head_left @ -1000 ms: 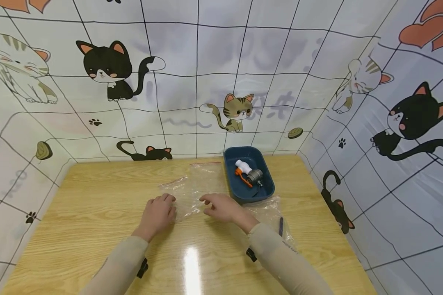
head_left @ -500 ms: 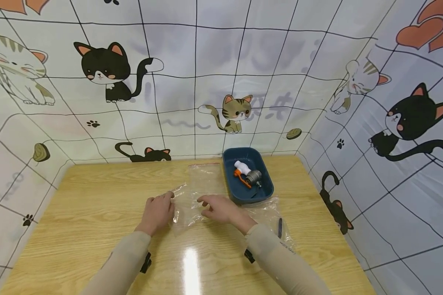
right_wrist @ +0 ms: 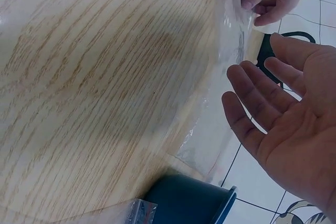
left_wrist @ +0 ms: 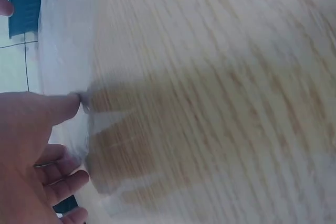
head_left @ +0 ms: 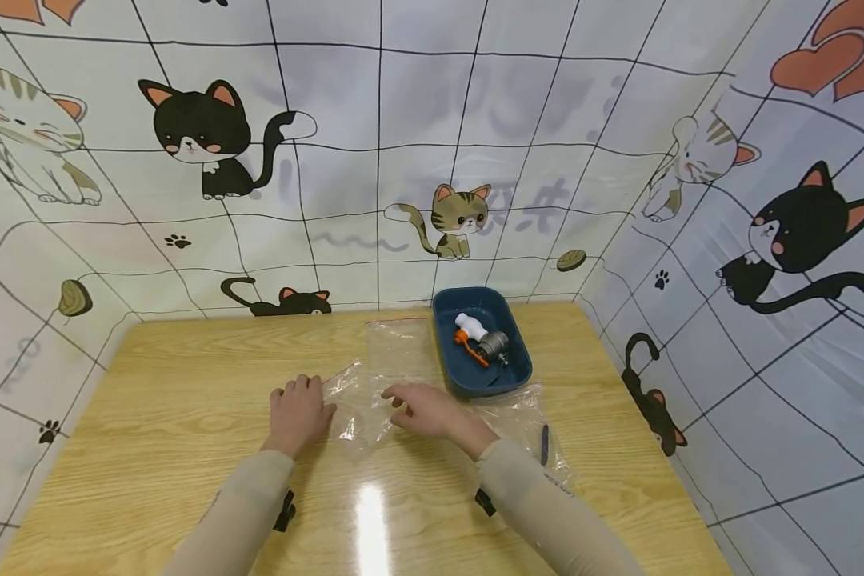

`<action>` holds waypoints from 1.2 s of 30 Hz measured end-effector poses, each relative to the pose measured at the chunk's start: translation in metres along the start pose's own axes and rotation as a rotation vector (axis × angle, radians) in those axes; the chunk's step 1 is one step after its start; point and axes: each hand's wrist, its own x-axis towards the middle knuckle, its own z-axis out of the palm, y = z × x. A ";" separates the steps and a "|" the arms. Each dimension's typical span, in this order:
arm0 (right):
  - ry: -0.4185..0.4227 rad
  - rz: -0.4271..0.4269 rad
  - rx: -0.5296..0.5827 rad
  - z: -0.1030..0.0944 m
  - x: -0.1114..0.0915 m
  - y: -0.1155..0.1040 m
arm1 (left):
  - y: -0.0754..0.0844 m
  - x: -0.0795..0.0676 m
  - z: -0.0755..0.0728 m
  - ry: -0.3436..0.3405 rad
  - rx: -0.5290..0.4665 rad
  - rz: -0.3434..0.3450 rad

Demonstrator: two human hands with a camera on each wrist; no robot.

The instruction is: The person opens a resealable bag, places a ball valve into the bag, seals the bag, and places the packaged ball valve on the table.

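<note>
A clear plastic bag [head_left: 353,420] lies crumpled between my two hands. My left hand [head_left: 298,416] grips its left edge; in the left wrist view the thumb meets the film, with the other fingers partly curled beside it. My right hand [head_left: 425,410] hovers over the bag's right side, palm toward the plastic, holding nothing. The right wrist view shows its fingers [right_wrist: 247,124] relaxed and spread. Just behind, flat clear plastic with a reddish zip line [head_left: 401,344] reaches toward the back of the table.
The dark blue bin [head_left: 446,360] at the back right holds a white bottle-like piece [head_left: 470,326], an orange strap-like piece [head_left: 471,350] and a grey metal cylinder [head_left: 493,345]. Another clear bag [head_left: 514,412] with a dark slim item [head_left: 545,445] lies before it. Cat-printed curtains surround the table [head_left: 187,400].
My left hand has shifted slightly left, and the bag's left edge now stretches from its fingers. The right hand keeps nearly the same place.
</note>
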 end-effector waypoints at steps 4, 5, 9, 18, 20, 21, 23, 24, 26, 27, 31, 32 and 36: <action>-0.001 -0.003 0.014 0.000 0.000 0.000 | -0.004 0.001 0.000 0.024 -0.025 0.023; -0.002 -0.002 0.018 0.000 0.000 -0.001 | -0.005 0.001 0.000 0.032 -0.035 0.029; -0.005 0.007 0.028 0.000 -0.001 -0.001 | -0.007 0.001 -0.001 0.051 -0.077 0.038; 0.008 0.016 0.008 0.001 0.000 -0.001 | -0.013 0.006 -0.016 0.131 -0.208 0.092; 0.021 0.014 -0.008 0.000 0.000 -0.001 | -0.013 0.006 -0.022 0.163 -0.217 0.110; 0.030 0.012 -0.011 -0.001 0.000 -0.002 | -0.012 0.006 -0.024 0.182 -0.214 0.122; 0.048 0.007 -0.018 -0.003 0.000 -0.003 | -0.010 0.005 -0.030 0.211 -0.219 0.139; 0.061 0.002 -0.023 -0.004 0.000 -0.004 | -0.009 0.005 -0.033 0.225 -0.224 0.149; 0.088 -0.009 -0.025 -0.007 -0.001 -0.006 | -0.005 0.003 -0.039 0.250 -0.240 0.171; 0.103 -0.016 -0.032 -0.009 -0.001 -0.007 | -0.003 0.002 -0.042 0.262 -0.254 0.182; 0.176 -0.033 -0.065 -0.019 -0.003 -0.011 | 0.005 -0.001 -0.052 0.303 -0.282 0.237; 0.199 -0.036 -0.072 -0.022 -0.004 -0.012 | 0.007 -0.002 -0.054 0.310 -0.283 0.254; 0.309 -0.061 -0.086 -0.036 -0.006 -0.017 | 0.016 -0.003 -0.061 0.328 -0.280 0.329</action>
